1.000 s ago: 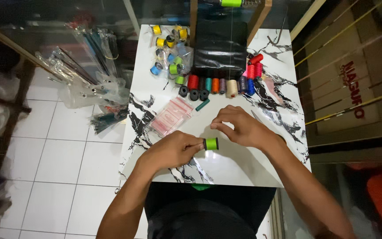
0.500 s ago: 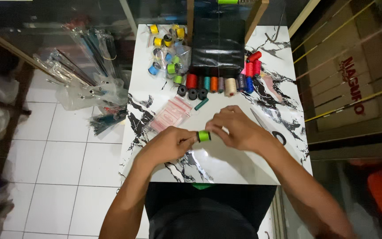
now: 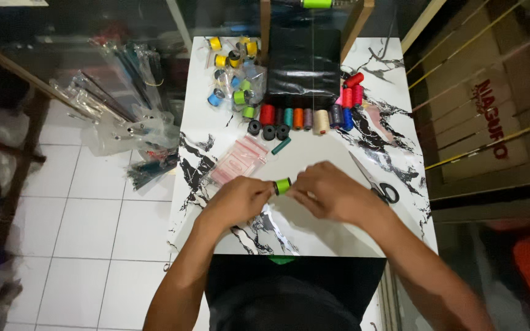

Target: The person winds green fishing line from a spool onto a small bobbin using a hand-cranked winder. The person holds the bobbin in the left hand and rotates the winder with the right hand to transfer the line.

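The marble-patterned counter carries everything, and the green spool sits over its middle, pinched between both hands just above the surface. Beyond the spool a black tray stands at the far edge, with a row of coloured spools lined up in front of it. The right hand closes its fingers on the spool's right end; the left hand grips the left end, fingers narrow on it. A pink packet lies just left of and beyond the spool, and scissors lie close on its right. The risks, as I judge them: the spool is small and round, so a loose pinch could let it drop and roll off the near edge; the right wrist is near the scissors and could knock them; any loose thread may unwind or tangle in the fingers.
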